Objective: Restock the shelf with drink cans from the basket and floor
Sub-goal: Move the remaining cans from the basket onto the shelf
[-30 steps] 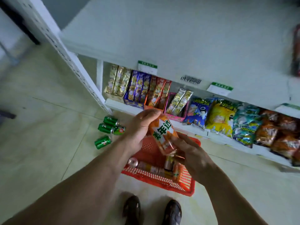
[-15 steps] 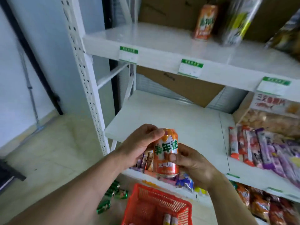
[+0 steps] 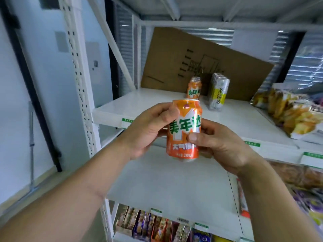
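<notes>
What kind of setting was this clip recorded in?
Most likely a small shop or a mock-up of one: white metal shelving with green-topped price tags, packaged snacks, and drink cans lined up. Both hands hold an orange can before the shelf.

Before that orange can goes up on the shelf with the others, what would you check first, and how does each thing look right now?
1. Orange drink can held firmly by left hand and right hand: ok.
2. Can upright: ok.
3. Matching row of orange cans on the white upper shelf: ok.
4. Bare shelf space left of that row: ok.
5. Tall silver-and-yellow cans standing apart from the row: ok.
6. Can undented: cannot tell.
</notes>
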